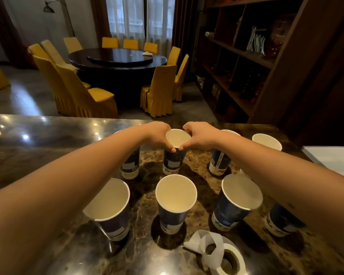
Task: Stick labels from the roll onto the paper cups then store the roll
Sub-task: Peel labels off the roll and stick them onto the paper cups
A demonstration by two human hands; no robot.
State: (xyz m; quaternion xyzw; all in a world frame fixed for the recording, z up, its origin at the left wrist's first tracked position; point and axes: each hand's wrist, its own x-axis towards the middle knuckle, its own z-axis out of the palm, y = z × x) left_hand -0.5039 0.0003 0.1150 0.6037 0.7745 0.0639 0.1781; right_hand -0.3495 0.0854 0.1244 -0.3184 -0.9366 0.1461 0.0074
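Several dark blue paper cups stand upright on a brown marble counter (pixel 48 155). Both my hands reach to the middle cup of the far row (pixel 176 139). My left hand (pixel 157 135) and my right hand (pixel 200 136) wrap around its rim from either side, with the thumbs meeting at its near edge. The label roll (pixel 229 261) lies flat near the counter's front edge, and a loose white strip of backing (pixel 205 247) curls off it. The cups closest to me (pixel 176 197) show pale rectangular labels low on their sides.
More cups flank the held one, at left (pixel 130 165) and right (pixel 219 161), with another at far right (pixel 266 141). A white sheet (pixel 334 159) lies at the counter's right edge. Wooden shelving (pixel 266 62) rises on the right. A round table (pixel 117 58) with yellow chairs stands beyond.
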